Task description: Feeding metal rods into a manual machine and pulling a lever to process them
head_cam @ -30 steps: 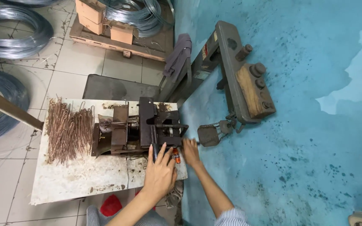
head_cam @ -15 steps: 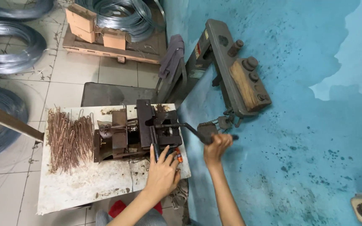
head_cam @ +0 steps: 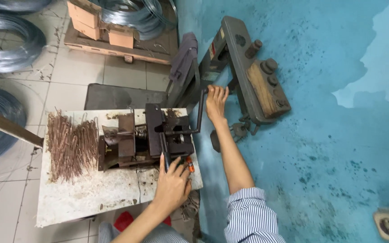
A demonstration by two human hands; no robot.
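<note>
Tiled floor on one side and a stained blue wall on the other frame a small white bench point(head_cam: 91, 198) that carries a rusty hand-cranked bender point(head_cam: 145, 139). It sits toward the bench's right edge, its long axis running left to right along the bench, with the crank point(head_cam: 200, 112) sticking out past the right edge toward the wall.

The right hand point(head_cam: 215, 100) is closed around the crank's upright handle, arm stretched out, striped sleeve point(head_cam: 248, 216) at the elbow. The left hand point(head_cam: 173, 180) rests flat at the bender's near side, by the bench's front right corner, fingers spread over a dark bar there; whether it grips anything I cannot tell. An orange piece point(head_cam: 190, 164) shows just beside its fingers.

As a judgement, the work is partway along: a heap of bent rusty wire pieces point(head_cam: 70, 144) already lies at the bench's left edge, and one more piece seems to be in the bender mid-turn.

Further out, coils of grey wire point(head_cam: 10, 42) lie on the floor, more sit with boxes on a wooden pallet point(head_cam: 113, 45), and a larger grey machine point(head_cam: 248, 76) leans by the wall.
</note>
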